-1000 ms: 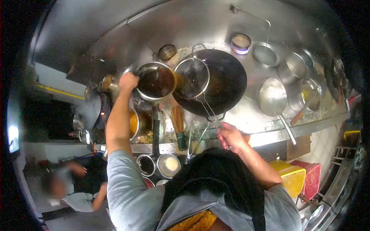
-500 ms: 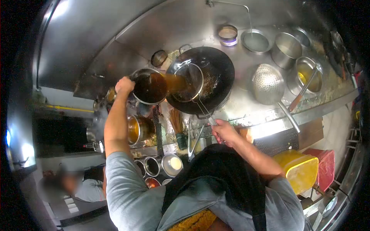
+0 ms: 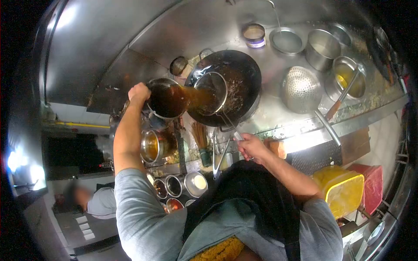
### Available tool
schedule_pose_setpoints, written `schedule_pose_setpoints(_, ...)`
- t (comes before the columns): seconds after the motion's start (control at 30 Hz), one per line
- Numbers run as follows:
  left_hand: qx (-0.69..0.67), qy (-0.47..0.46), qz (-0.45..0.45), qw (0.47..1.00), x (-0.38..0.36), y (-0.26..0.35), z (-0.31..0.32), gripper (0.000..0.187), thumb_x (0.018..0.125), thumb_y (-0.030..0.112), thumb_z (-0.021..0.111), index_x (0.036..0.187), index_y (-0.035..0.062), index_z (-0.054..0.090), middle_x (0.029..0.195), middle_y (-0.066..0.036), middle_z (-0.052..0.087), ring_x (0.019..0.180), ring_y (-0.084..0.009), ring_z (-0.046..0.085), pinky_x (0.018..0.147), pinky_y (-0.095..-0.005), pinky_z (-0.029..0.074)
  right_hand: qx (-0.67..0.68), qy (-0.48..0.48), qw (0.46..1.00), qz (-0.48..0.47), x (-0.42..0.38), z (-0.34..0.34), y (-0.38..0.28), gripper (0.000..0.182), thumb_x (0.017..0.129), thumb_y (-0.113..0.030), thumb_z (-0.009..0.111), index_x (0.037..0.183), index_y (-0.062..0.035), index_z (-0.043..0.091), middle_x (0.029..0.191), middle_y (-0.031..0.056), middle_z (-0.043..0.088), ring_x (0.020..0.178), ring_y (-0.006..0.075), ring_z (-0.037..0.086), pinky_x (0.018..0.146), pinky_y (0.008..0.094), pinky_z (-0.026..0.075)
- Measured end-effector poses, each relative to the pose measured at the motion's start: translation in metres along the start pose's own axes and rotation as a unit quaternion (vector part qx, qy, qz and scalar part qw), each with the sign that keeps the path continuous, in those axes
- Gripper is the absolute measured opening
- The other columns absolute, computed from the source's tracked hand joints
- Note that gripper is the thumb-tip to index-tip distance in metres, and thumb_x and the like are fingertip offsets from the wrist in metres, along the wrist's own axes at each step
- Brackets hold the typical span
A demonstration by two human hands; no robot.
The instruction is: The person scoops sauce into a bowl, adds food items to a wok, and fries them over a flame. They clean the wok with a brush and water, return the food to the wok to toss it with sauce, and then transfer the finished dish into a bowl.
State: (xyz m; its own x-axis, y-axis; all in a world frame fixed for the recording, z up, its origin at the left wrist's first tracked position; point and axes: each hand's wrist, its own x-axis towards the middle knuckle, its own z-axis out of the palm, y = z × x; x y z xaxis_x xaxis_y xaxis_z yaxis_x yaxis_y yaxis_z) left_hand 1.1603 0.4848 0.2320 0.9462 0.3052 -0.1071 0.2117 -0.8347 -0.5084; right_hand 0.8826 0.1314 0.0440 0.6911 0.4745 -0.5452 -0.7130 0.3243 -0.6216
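Note:
My left hand [image 3: 139,93] is closed on the far side of a metal pot [image 3: 163,116], which is tipped toward the wok. Brown liquid [image 3: 191,96] streams out of it through a round wire strainer [image 3: 227,91] into the large black wok [image 3: 248,74]. My right hand [image 3: 251,147] grips the strainer's handle and keeps its ring over the wok's left half. Dark, bubbly liquid lies in the wok bottom. Exactly how my left fingers meet the pot's rim or handle cannot be made out.
A perforated ladle [image 3: 300,89] and several metal pots [image 3: 322,50] stand right of the wok. A bamboo brush [image 3: 200,139] and tongs [image 3: 216,161] lie at the near edge. Small bowls [image 3: 196,184] sit below. Yellow [image 3: 344,191] and red bins [image 3: 370,182] stand right; another person [image 3: 98,200] is at left.
The pot is still tipped and pouring, and more frothy liquid covers the wok bottom. Both hands keep their grips; the camera view has shifted slightly.

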Motion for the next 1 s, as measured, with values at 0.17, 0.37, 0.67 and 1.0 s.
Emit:
schedule_pose_setpoints(0.17,0.024,0.011,0.019,0.999,0.005,0.007,-0.005,0.035,0.087,0.023,0.056,0.115,0.0059,0.067,0.122,-0.016,0.065,0.115,-0.0311,0.062,0.096,-0.0395,0.050,-0.033,0.010,0.999,0.001,-0.001,0.001,0.000,0.016,0.094,-0.013,0.051,0.109,-0.0110,0.055,0.064,-0.0008,0.048,0.044,0.0107,0.043,0.038,0.0258,0.035)
schedule_pose_setpoints(0.37,0.046,0.013,0.030,0.998,0.008,0.022,-0.020,0.032,0.088,0.019,0.054,0.112,0.0065,0.070,0.119,-0.016,0.066,0.113,-0.0315,0.063,0.094,-0.0399,0.051,-0.015,-0.011,1.000,-0.008,0.000,-0.001,0.001,0.016,0.094,-0.013,0.051,0.110,-0.0105,0.055,0.063,-0.0005,0.048,0.043,0.0109,0.042,0.038,0.0262,0.035)
schedule_pose_setpoints(0.67,0.053,0.021,0.038,0.998,0.023,0.024,-0.020,0.030,0.089,0.017,0.052,0.112,0.0072,0.070,0.119,-0.014,0.067,0.111,-0.0303,0.065,0.092,-0.0399,0.052,0.006,-0.017,1.000,0.001,0.001,0.006,-0.007,0.021,0.094,-0.013,0.052,0.115,-0.0100,0.055,0.063,-0.0007,0.048,0.042,0.0104,0.041,0.037,0.0256,0.034)
schedule_pose_setpoints(1.0,-0.076,0.023,-0.033,0.996,0.039,-0.079,0.070,0.034,0.089,0.027,0.055,0.111,0.0064,0.070,0.119,-0.017,0.066,0.111,-0.0318,0.064,0.092,-0.0404,0.052,0.046,-0.004,0.999,0.006,0.000,0.030,-0.026,0.024,0.095,-0.010,0.050,0.119,-0.0082,0.054,0.061,-0.0019,0.046,0.041,0.0087,0.039,0.036,0.0238,0.032)
